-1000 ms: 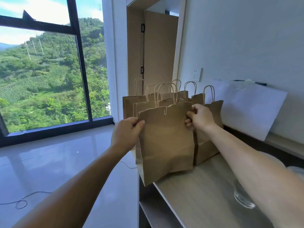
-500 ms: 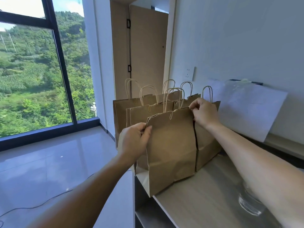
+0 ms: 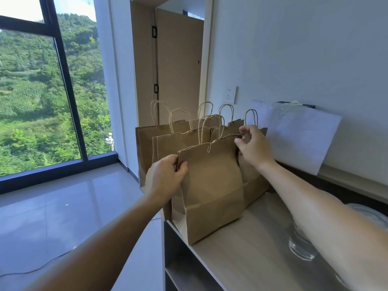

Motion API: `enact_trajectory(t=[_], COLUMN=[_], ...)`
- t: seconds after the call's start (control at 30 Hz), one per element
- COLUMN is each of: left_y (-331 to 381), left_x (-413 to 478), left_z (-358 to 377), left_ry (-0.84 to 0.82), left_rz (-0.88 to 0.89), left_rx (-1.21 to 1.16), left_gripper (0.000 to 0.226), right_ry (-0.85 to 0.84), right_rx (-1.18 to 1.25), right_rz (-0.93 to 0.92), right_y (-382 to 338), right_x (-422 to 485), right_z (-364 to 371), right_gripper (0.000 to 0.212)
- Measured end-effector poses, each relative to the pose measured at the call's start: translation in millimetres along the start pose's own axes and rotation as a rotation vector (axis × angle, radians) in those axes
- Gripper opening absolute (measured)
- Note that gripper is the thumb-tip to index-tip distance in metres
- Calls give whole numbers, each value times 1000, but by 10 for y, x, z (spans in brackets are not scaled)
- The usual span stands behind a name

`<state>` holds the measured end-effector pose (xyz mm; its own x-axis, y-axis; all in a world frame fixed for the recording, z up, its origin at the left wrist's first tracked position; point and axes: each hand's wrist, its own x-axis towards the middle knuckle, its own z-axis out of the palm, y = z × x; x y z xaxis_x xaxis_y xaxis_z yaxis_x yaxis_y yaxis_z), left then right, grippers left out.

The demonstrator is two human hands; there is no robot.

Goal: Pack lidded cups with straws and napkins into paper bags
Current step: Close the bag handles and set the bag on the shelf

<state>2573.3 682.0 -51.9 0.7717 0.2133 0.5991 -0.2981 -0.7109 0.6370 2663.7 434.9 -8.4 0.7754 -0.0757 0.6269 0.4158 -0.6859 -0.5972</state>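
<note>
Now: a person at a bench (image 3: pixel 241 255) holds a brown paper bag (image 3: pixel 212 185) by its top.
Bag: upright at the bench's left end, base right by the edge; contents not visible.
Left hand (image 3: pixel 165 177): fingers and thumb pinching the bag's upper left rim.
Right hand (image 3: pixel 255 147): pinching the rim's upper right corner.
Behind: other bags (image 3: pixel 147 148), handles up, packed close against the front one.
Near right: a clear glass (image 3: pixel 302 246) on the bench, under the right forearm.
Risk one: a pull to the left could tip the bag off the bench's end, since its base has little room there.
Risk two: the thin paper may tear where it is pinched, and a lowered forearm could knock the glass.
</note>
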Motion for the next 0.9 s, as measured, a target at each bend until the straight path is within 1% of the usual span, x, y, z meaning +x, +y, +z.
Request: enact_trajectory(t=[0.03,0.07,0.1,0.13,0.17,0.2,0.27,0.37,0.47,0.57,0.67,0.73,0.83,0.9], left_y=[26,49,70,106,159,235,395,655,944,1236,1492,1659,1922,2127], left_x=[0,-8,-24,-42,-65,-96,-178,-363,-564,-749,-960,-1111,-1292,-1350], left_z=[-7,-4,8,9,27,56,171,422,655,861,1033,1121,1229,1273], left_ry=[15,38,50,78,105,98,6,-215,-465,-606,-651,-687,-740,-762], left_rz=[16,37,76,140,215,276,331,303,287,280,295,318,376,410], left_rx=[71,152,234,323,426,530,662,644,647,648,645,614,552,496], left_gripper=[8,24,50,71,84,90,88,73,68,65,66,68,68,72], right_ry=[-4,-28,-67,-119,-181,-251,-401,-586,-642,-680,-667,-628,-570,-499], right_rx=[1,-9,-33,-68,-111,-153,-215,-303,-391,-444,-492,-479,-478,-503], right_rz=[-13,-31,-50,-63,-69,-61,-12,75,95,96,100,140,185,203], right_y=[-10,-16,-7,5,24,49,108,202,326,461,555,594,626,609], right_x=[-52,-116,-183,-255,-325,-398,-561,-818,-1084,-1345,-1594,-1756,-1951,-2032], right_z=[-29,-61,-97,-144,-199,-258,-397,-657,-980,-1291,-1570,-1764,-2090,-2317], right_gripper=[28,29,29,31,33,37,48,65,73,73,70,68,70,66])
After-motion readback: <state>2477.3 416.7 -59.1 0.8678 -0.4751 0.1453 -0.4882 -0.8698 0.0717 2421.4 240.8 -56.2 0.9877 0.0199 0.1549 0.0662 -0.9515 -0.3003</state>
